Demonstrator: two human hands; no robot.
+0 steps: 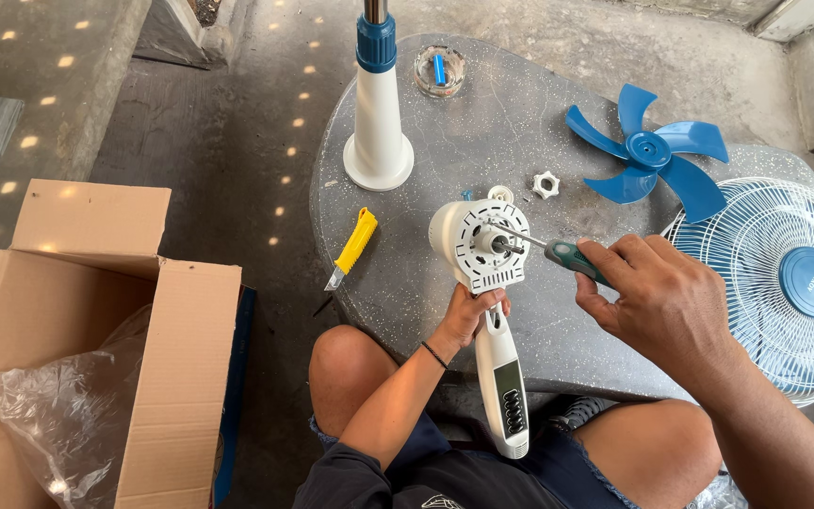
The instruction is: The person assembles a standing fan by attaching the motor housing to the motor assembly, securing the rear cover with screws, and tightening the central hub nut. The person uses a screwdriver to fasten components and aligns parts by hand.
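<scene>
Two risks: left hand (468, 316) clenches only the neck of the fan motor (482, 247) above the desk (482, 132); right hand (647, 287) grips the screwdriver (558, 250) at a slant, so the tip may slip and the motor twist.

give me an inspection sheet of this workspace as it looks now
surface: grey stone table, speckled, rounded edge
job's things: white fan motor unit upright at table edge; green-handled screwdriver tip at its front plate
clutter: blue fan blade, white nut, yellow utility knife, white stand base, glass ashtray
grippers: left hand grips unit's neck; right hand fingers wrap screwdriver
cables: nothing seen
surroundings: open cardboard box with plastic bag, white fan grille, concrete floor
</scene>
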